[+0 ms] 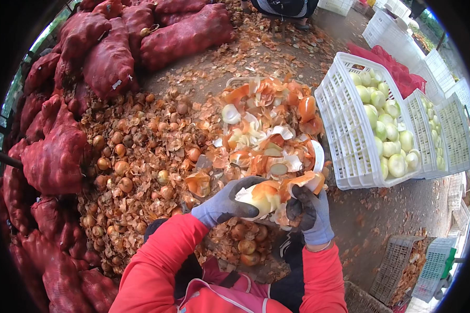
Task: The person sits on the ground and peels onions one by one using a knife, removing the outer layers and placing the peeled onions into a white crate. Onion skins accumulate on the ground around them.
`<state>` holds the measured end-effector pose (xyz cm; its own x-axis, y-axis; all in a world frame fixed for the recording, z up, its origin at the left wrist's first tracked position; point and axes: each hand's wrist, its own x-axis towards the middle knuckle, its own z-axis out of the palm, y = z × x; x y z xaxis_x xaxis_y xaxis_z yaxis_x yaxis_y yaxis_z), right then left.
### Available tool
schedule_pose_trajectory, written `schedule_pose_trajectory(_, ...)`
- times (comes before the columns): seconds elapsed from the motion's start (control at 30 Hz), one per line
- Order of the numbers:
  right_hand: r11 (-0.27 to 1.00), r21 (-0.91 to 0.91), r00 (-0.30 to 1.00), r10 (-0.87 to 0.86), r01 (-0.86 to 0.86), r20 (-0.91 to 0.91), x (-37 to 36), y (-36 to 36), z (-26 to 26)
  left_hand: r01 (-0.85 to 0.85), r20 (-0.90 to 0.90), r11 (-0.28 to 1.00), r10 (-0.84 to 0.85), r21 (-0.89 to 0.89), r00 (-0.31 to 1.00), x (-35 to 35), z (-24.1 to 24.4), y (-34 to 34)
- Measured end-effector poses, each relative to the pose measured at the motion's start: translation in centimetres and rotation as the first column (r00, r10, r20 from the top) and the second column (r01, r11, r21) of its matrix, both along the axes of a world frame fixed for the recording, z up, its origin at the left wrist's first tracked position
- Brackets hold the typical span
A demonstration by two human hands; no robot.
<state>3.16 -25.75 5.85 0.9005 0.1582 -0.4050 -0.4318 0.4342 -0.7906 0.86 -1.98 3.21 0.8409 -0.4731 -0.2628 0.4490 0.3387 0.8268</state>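
Note:
My left hand (231, 201), in a grey-blue coated work glove, grips a partly peeled onion (260, 198) whose pale flesh shows beside orange skin. At its right, my right hand (311, 213), gloved alike, has its fingers closed on a flap of orange onion skin (303, 182). A curved white strip (318, 155) stands up just above the right hand; whether the hand holds it I cannot tell. Both hands are over the near edge of a heap of onion peels (274, 117), where cut onion pieces and a pale peeled onion (231, 114) lie.
Unpeeled onions (125, 184) and loose skins cover the ground at left, bordered by full red mesh sacks (55, 160). A white plastic crate (338, 129) of peeled onions stands at right, with more crates (427, 129) beyond. Another person (284, 8) sits at the top.

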Motion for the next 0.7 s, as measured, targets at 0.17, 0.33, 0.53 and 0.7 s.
schedule_pose_trajectory(0.17, 0.993, -0.086, 0.992, -0.091, 0.084, -0.082, 2.6, -2.1, -1.0, -0.154, 0.052, 0.988, 0.154, -0.013, 0.987, -0.1, -0.1, 0.1)
schedule_pose_trajectory(0.33, 0.707, -0.698, 0.888, 0.388, -0.114, 0.248, 1.6, -0.3, -2.7, -0.251, 0.213, 0.885, 0.178, 0.392, 0.961, 0.4, -2.8, 0.2)
schedule_pose_trajectory(0.53, 0.636, -0.769, 0.682, 0.59, -0.062, 0.433, 0.2, 1.3, -2.0, -0.119, 0.248, 0.856, -0.011, 0.503, 0.969, -0.4, -0.3, -1.2)
schedule_pose_trajectory(0.7, 0.629, -0.776, 0.835, 0.454, -0.053, 0.311, 0.1, 1.2, -2.5, -0.109, 0.26, 0.872, -0.021, 0.477, 0.965, -0.5, 0.2, -0.8)
